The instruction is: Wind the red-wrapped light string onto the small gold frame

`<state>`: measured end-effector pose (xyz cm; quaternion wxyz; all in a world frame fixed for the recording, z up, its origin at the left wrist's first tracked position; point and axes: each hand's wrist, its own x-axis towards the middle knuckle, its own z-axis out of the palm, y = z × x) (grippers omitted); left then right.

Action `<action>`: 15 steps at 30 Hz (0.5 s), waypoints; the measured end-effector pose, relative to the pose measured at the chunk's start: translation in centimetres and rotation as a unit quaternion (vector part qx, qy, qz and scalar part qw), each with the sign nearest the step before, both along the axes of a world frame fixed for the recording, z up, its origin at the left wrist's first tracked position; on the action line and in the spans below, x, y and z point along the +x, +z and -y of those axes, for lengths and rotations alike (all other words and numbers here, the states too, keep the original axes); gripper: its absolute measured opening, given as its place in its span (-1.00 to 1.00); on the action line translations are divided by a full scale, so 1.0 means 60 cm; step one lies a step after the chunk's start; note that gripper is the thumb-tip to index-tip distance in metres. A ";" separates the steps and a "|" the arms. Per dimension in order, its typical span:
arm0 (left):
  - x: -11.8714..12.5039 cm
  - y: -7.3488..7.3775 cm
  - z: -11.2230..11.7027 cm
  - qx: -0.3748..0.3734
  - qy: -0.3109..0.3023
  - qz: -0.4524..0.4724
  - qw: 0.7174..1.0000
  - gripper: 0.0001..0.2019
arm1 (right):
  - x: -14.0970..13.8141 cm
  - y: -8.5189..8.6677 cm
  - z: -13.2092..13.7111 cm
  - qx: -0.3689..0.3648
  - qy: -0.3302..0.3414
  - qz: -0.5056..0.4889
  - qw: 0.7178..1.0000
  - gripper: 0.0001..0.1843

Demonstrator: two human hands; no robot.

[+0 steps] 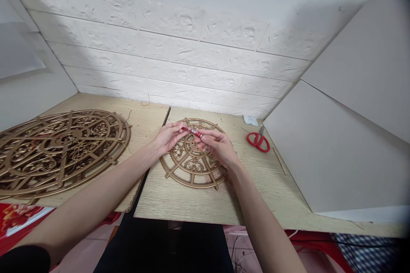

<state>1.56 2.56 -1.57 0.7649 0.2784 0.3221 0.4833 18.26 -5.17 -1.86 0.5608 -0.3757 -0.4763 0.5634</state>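
Note:
My left hand (168, 136) and my right hand (218, 145) meet over a small round gold openwork ornament (192, 166) lying on the light wooden board (192, 204). Between their fingertips they pinch a thin red tube-like thing (191, 130), held roughly level above the ornament's far part. Both hands have their fingers closed on it, one at each end.
A stack of larger gold openwork discs (60, 149) covers the left board. Red-handled scissors (258, 140) lie right of the ornament, with a thin stick (280, 161) and a small white scrap (250, 120) nearby. White panels (336, 149) close the right side; a brick-patterned wall stands behind.

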 end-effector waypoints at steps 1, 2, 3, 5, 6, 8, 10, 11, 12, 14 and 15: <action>0.000 0.000 0.000 0.002 -0.002 0.000 1.000 -0.81 | 0.000 0.000 0.000 -0.001 -0.001 -0.001 1.000 -0.67; 0.000 0.000 0.001 0.005 -0.003 0.001 1.000 -0.81 | 0.000 -0.001 0.000 -0.001 -0.002 -0.002 1.000 -0.67; 0.000 -0.001 0.001 0.009 -0.005 0.001 1.000 -0.82 | 0.000 -0.001 0.000 -0.001 -0.003 -0.003 1.000 -0.67; 0.000 -0.002 0.001 0.016 -0.008 0.002 1.000 -0.82 | 0.000 -0.001 0.000 -0.001 -0.007 -0.007 1.000 -0.68; 0.000 -0.002 0.001 0.019 -0.010 0.002 1.000 -0.83 | -0.001 -0.001 0.000 -0.002 -0.008 -0.009 1.000 -0.67; 0.000 -0.003 0.001 0.023 -0.013 0.003 1.000 -0.83 | -0.001 0.000 0.001 -0.005 -0.010 -0.009 1.000 -0.67; 0.000 -0.003 0.001 0.022 -0.013 0.006 1.000 -0.84 | -0.001 0.002 0.000 -0.007 -0.009 -0.010 1.000 -0.66; 0.000 -0.003 0.000 0.020 -0.012 0.008 1.000 -0.84 | -0.001 0.002 0.000 -0.007 -0.008 -0.012 1.000 -0.65; 0.000 -0.002 0.000 0.017 -0.009 0.011 1.000 -0.84 | -0.001 0.002 -0.001 -0.008 -0.010 -0.014 1.000 -0.64; -0.001 -0.001 0.000 0.009 0.001 0.019 1.000 -0.83 | -0.001 0.001 -0.003 -0.015 -0.023 -0.018 0.999 -0.63; -0.001 0.000 0.000 0.005 0.006 0.021 1.000 -0.83 | 0.000 0.000 -0.004 -0.020 -0.036 -0.020 0.999 -0.65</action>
